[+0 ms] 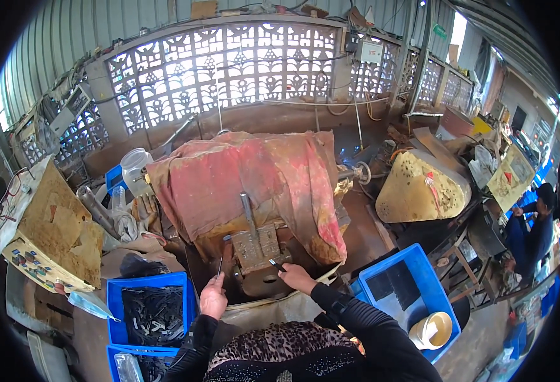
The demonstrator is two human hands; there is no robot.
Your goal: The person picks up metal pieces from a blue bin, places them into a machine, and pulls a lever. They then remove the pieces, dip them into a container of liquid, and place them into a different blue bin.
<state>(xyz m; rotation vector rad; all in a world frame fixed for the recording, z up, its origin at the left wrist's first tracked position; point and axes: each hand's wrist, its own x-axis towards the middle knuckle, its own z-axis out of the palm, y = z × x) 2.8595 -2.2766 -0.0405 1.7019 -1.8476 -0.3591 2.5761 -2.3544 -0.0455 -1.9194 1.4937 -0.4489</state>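
Note:
My left hand [214,297] is closed on a slim dark metal piece [220,265] that points up from the fingers, left of a grimy metal fixture [259,249]. Just right of that fixture, my right hand [297,278] pinches a short dark bar [276,265] with a bright end directed at the fixture. A grey lever handle [248,211] rises at a slant from the fixture. Behind it, a stained red cloth [241,175] drapes over the machine. Both hands are apart from each other. The exact kind of either held piece is too small to make out.
A blue bin [184,296] of many dark metal pieces stands at left, a second blue bin [143,349] nearer. On the right, a blue crate [442,299] holds a cream bucket [431,331]. A control box [57,223] stands far left. Another person [538,223] works far right.

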